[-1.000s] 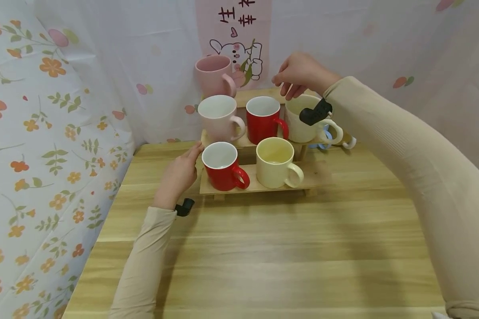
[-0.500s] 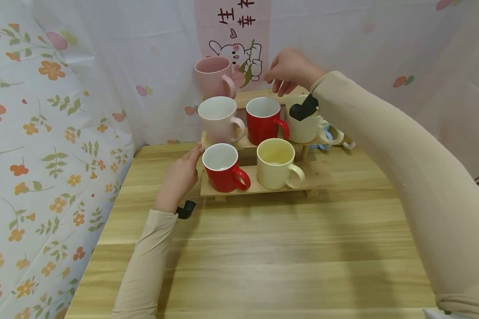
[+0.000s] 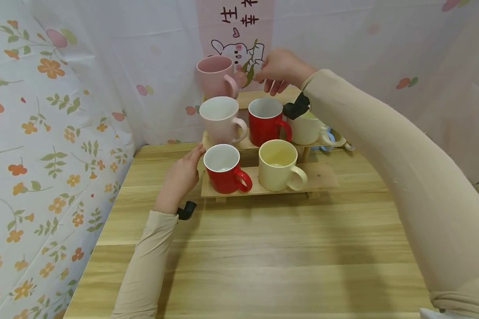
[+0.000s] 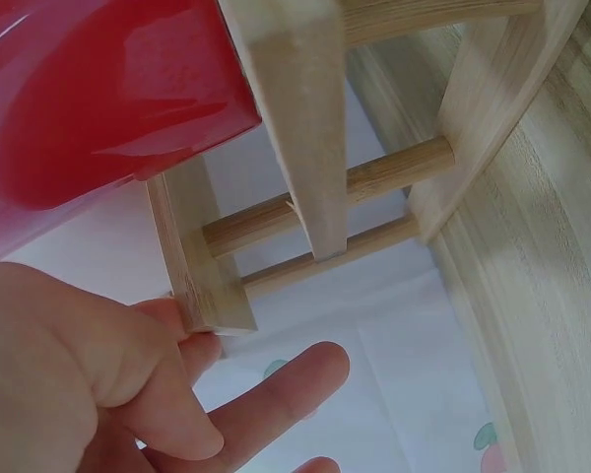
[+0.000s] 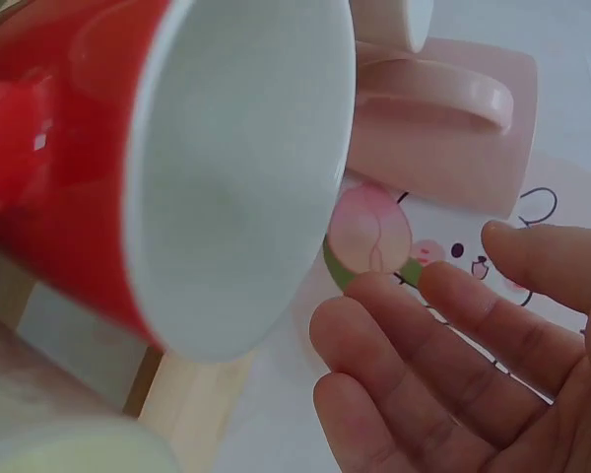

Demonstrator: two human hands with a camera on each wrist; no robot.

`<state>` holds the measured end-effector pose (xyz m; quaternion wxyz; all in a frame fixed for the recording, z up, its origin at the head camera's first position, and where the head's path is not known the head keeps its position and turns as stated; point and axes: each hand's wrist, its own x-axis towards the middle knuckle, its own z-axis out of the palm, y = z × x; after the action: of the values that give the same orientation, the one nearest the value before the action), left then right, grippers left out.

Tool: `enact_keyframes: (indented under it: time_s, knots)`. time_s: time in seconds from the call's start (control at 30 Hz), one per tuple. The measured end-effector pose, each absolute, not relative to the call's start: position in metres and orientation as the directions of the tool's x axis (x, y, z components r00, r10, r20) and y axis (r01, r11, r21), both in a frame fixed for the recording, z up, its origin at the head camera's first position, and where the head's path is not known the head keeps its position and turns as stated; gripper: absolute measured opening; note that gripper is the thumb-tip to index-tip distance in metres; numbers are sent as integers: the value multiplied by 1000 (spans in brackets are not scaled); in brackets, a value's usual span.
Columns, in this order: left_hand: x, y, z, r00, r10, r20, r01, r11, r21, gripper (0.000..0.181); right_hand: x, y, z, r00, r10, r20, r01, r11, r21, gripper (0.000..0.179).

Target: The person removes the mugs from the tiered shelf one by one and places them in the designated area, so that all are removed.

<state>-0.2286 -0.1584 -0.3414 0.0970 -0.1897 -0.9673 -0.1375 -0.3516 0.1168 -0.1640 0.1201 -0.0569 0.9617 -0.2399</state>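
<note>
My right hand hangs behind and above the rear red mug, near the upper shelf. In the right wrist view its loosely bent fingers hold nothing, beside the red mug's white-lined mouth. My left hand touches the left end of the wooden tiered rack with its fingertips; in the left wrist view fingertips meet a board end while another finger extends past it. A pink mug stands on the top tier. The middle tier also holds a pale pink mug and a cream mug.
On the lowest tier are a red mug and a pale yellow mug. Light blue and white handles show behind the rack's right end. The wooden table spreads in front; a patterned curtain closes the back.
My right hand has moved left, from above the cream mug to behind the rear red mug. The left hand stays at the rack's end, and the mugs keep their places.
</note>
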Motion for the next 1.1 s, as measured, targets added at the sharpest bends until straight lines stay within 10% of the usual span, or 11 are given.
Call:
enact_keyframes:
  time_s: [1.1]
  knots:
    - [-230, -161, -342, -895, 357, 266, 425, 864, 271, 54, -354, 57, -175, -939, -270, -212, -148, 876, -459, 36]
